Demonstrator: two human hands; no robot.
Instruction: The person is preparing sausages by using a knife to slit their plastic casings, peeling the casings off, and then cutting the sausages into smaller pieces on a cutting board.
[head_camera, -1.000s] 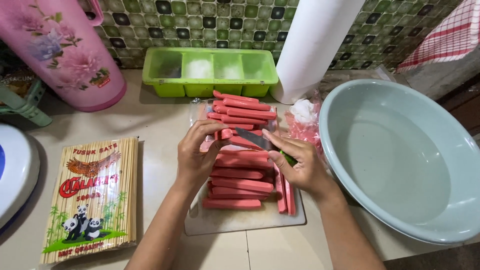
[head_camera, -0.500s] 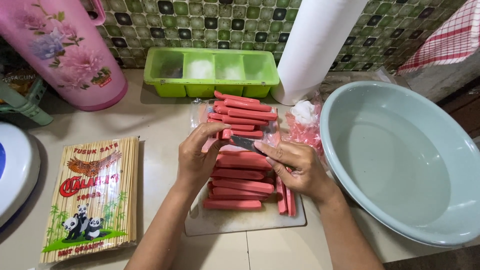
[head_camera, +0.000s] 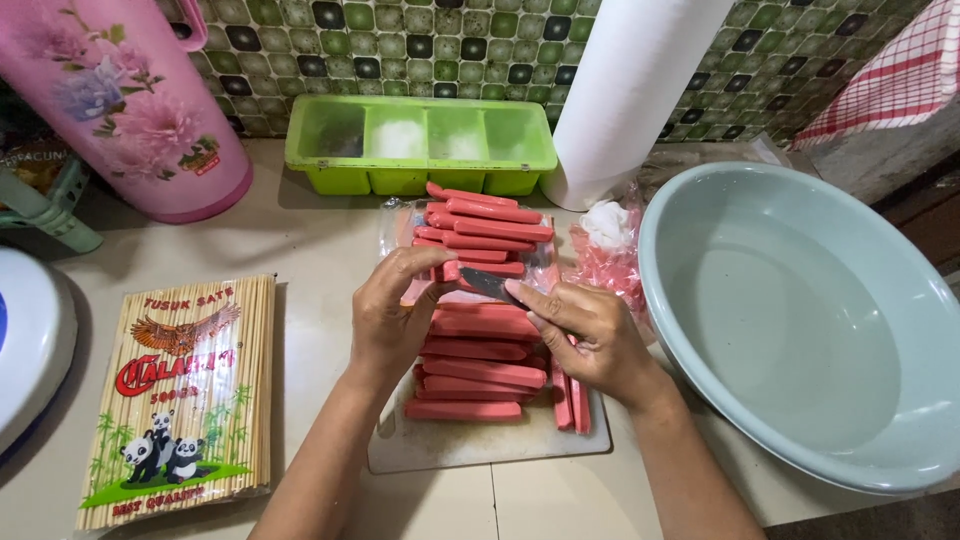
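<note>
pink-red sausages (head_camera: 478, 345), long, stacked flat.

1. I count two hands: left hand (head_camera: 392, 322), right hand (head_camera: 590, 335).
2. One knife (head_camera: 487, 284).
3. Red sausages (head_camera: 480, 350): a dozen or more visible; exact count unclear, some are covered.
4. One cutting board (head_camera: 480, 445).
5. One pale basin (head_camera: 800, 320).
6. One skewer pack (head_camera: 180, 395).
7. One green tray (head_camera: 420, 150), four compartments.
8. One paper towel roll (head_camera: 630, 90).
9. One pink flask (head_camera: 125, 100).

Glossy plastic basin (head_camera: 800, 330), matt paper roll (head_camera: 630, 90), smooth pink sausages (head_camera: 480, 345), glazed tiles (head_camera: 400, 40)
</note>
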